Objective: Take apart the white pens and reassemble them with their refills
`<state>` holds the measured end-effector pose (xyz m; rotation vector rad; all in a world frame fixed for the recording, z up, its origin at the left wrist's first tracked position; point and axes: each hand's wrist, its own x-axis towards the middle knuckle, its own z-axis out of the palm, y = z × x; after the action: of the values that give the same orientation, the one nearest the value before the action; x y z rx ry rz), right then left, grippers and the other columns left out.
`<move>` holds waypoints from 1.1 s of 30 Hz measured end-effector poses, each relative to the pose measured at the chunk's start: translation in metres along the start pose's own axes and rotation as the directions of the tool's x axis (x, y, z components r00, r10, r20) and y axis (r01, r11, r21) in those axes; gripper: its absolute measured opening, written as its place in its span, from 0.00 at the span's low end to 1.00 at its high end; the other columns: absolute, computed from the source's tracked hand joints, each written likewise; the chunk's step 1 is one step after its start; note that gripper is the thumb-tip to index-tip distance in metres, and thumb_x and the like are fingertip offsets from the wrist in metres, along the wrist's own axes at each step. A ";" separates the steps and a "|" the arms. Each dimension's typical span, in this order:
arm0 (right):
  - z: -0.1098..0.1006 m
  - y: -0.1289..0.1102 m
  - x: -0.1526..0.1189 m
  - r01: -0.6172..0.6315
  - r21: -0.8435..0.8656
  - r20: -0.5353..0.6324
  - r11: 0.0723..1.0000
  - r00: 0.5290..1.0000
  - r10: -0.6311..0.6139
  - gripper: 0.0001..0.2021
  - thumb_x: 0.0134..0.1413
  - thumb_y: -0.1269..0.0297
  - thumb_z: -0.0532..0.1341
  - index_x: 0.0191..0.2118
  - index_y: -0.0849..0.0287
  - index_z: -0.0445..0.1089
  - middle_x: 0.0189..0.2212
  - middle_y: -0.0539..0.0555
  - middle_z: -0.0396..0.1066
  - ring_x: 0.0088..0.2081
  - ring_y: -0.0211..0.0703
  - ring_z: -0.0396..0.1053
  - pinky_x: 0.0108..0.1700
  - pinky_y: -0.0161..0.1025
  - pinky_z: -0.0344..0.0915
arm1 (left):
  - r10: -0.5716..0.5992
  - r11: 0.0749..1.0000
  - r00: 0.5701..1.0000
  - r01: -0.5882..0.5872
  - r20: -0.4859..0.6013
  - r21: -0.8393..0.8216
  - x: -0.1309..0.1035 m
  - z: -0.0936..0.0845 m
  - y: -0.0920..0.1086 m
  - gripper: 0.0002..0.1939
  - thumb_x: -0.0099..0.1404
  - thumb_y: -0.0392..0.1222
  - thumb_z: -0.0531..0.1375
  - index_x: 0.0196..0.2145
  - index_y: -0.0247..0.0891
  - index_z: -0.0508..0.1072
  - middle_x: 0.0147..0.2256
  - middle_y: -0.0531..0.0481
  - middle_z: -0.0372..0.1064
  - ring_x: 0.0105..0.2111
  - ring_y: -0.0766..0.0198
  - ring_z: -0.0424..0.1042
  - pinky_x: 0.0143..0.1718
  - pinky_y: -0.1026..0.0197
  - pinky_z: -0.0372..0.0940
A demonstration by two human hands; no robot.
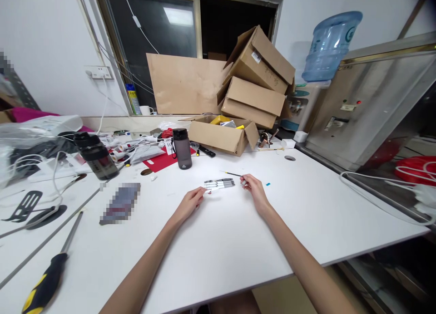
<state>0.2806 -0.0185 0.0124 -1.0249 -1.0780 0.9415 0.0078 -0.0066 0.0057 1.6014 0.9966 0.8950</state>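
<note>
Several pens [220, 183] lie side by side on the white table [211, 241], between my two hands. My left hand [193, 199] is closed at their left end, its fingers pinched on a small white piece [207, 191]. To the right of the pens, my right hand [251, 189] is closed around a small grey-white part [243, 182]. A thin dark refill with a yellowish tip [233, 174] extends leftward from beside the right fingers. A small blue piece [268, 184] lies to the right of my right hand.
Behind the hands stand a dark bottle [182, 149] and an open cardboard box [218, 136]. Another bottle [97, 156], cables and clutter occupy the left. A screwdriver [51, 273] lies front left. The table's front edge is near my forearms.
</note>
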 end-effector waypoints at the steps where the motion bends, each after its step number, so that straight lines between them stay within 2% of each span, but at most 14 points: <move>1: 0.000 0.001 0.000 0.002 -0.002 0.006 1.000 1.000 -0.002 0.16 0.53 0.48 0.63 0.31 0.57 0.74 0.33 0.54 0.75 0.31 0.42 0.66 0.34 0.38 0.62 | 0.005 1.000 1.000 -0.005 0.003 0.008 0.000 0.000 0.001 0.24 0.69 0.61 0.54 0.39 0.37 0.74 0.23 0.60 0.43 0.22 0.67 0.45 0.23 0.64 0.46; 14: -0.002 0.002 0.001 -0.001 -0.013 0.024 1.000 1.000 0.001 0.15 0.53 0.49 0.64 0.31 0.56 0.76 0.31 0.53 0.74 0.32 0.42 0.66 0.35 0.37 0.62 | 0.004 0.999 1.000 -0.005 0.016 0.046 0.000 -0.001 -0.001 0.23 0.70 0.62 0.53 0.36 0.37 0.72 0.23 0.59 0.45 0.23 0.67 0.47 0.25 0.64 0.47; 21: -0.002 0.000 0.002 0.009 -0.029 0.039 1.000 0.999 -0.008 0.14 0.52 0.50 0.64 0.30 0.56 0.75 0.31 0.53 0.73 0.32 0.42 0.65 0.35 0.37 0.61 | -0.008 1.000 1.000 0.007 0.015 0.027 0.001 0.000 -0.002 0.23 0.70 0.61 0.54 0.36 0.37 0.72 0.23 0.60 0.43 0.22 0.67 0.46 0.25 0.64 0.47; 28: -0.001 0.005 0.002 0.136 -0.171 0.041 0.976 0.991 -0.131 0.12 0.55 0.53 0.62 0.33 0.57 0.75 0.29 0.52 0.71 0.30 0.43 0.65 0.35 0.39 0.61 | 0.002 0.999 1.000 -0.002 0.007 0.043 0.001 -0.001 -0.001 0.23 0.70 0.61 0.54 0.37 0.36 0.74 0.23 0.59 0.45 0.22 0.67 0.47 0.24 0.65 0.47; 33: -0.002 0.012 0.003 0.145 -0.264 -0.006 0.953 0.988 -0.153 0.12 0.54 0.54 0.62 0.38 0.57 0.75 0.28 0.52 0.71 0.30 0.44 0.66 0.36 0.40 0.61 | 0.004 0.999 1.000 -0.005 0.024 0.039 0.001 -0.001 -0.002 0.23 0.70 0.61 0.53 0.39 0.37 0.74 0.23 0.60 0.44 0.22 0.67 0.46 0.24 0.65 0.47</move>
<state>0.2821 -0.0128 0.0016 -1.1507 -1.2631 0.6722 0.0066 -0.0053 0.0040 1.6445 0.9992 0.8623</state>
